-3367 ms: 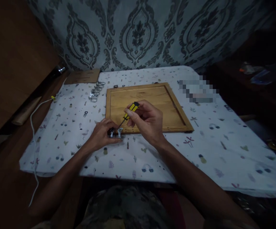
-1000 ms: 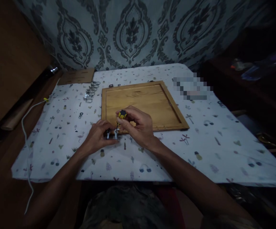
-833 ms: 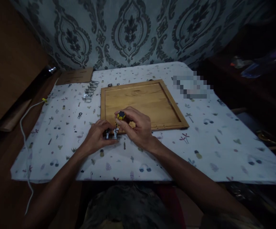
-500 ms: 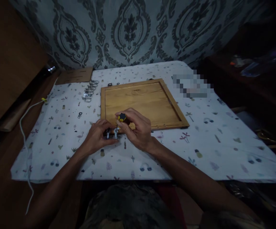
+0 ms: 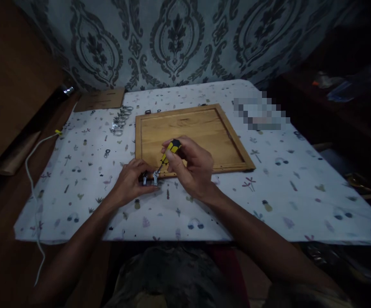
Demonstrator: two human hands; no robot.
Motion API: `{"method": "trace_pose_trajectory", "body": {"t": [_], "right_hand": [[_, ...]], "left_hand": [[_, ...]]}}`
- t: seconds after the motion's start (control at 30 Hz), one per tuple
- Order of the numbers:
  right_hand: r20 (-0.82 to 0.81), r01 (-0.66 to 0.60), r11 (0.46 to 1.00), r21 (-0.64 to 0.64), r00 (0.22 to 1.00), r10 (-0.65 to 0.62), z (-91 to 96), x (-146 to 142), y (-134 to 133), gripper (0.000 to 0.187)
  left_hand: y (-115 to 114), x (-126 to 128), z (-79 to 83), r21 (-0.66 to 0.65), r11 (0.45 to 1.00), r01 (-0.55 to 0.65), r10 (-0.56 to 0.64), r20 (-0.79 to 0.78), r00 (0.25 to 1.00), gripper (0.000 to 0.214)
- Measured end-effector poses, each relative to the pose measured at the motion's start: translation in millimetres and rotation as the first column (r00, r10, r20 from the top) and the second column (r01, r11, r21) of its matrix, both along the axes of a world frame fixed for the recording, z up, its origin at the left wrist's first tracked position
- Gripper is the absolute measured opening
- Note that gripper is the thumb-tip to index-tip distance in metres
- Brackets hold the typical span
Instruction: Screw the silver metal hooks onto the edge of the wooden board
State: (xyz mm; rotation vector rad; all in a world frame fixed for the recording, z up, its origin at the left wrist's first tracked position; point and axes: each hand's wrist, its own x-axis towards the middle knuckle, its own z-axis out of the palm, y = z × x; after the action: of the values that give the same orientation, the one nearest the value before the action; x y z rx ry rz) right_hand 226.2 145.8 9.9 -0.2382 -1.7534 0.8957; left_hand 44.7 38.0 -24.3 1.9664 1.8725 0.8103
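My right hand (image 5: 195, 167) grips a yellow-and-black screwdriver (image 5: 171, 152), tilted with its handle up and to the right. Its tip points down at a small silver metal fitting (image 5: 155, 177) on the front edge of a framed wooden panel (image 5: 188, 137). My left hand (image 5: 130, 182) is closed at the panel's front left corner, thumb in front and fingers over the wood, around the fitting. A second silver part (image 5: 145, 178) shows between those fingers. Whether a screw sits under the tip is too small to tell.
Several metal fittings (image 5: 121, 119) lie in a row left of the panel, near a piece of cardboard (image 5: 100, 99). A small dark-and-silver part (image 5: 107, 152) lies closer. A white cord (image 5: 31, 179) hangs over the left table edge. A blurred-out object (image 5: 259, 113) lies at the right.
My right hand has moved right and the screwdriver has tipped from nearly end-on to a rightward slant, showing more of its handle and shaft. My left hand has stayed in place.
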Motion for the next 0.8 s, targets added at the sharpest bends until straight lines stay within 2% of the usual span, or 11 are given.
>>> {"method": "trace_pose_trajectory", "body": {"t": [0.17,0.5,0.8], "right_hand": [[0.048,-0.011,1.000,-0.010,0.999,0.011,-1.7,-2.1,1.7,0.009],[0.109,-0.023,0.999,-0.032,0.994,0.026,-5.2,-3.4,0.4,0.018],[0.099,-0.040,0.999,0.008,0.994,0.039,-6.2,-5.3,0.9,0.009]], "left_hand": [[-0.5,-1.4,-3.1,-0.005,1.000,0.000,0.000,0.005,1.000,0.042],[-0.3,-0.4,-0.1,-0.028,1.000,-0.010,0.009,-0.011,1.000,0.039],[-0.4,1.4,1.4,-0.036,0.999,-0.016,0.016,0.007,1.000,0.035]]}}
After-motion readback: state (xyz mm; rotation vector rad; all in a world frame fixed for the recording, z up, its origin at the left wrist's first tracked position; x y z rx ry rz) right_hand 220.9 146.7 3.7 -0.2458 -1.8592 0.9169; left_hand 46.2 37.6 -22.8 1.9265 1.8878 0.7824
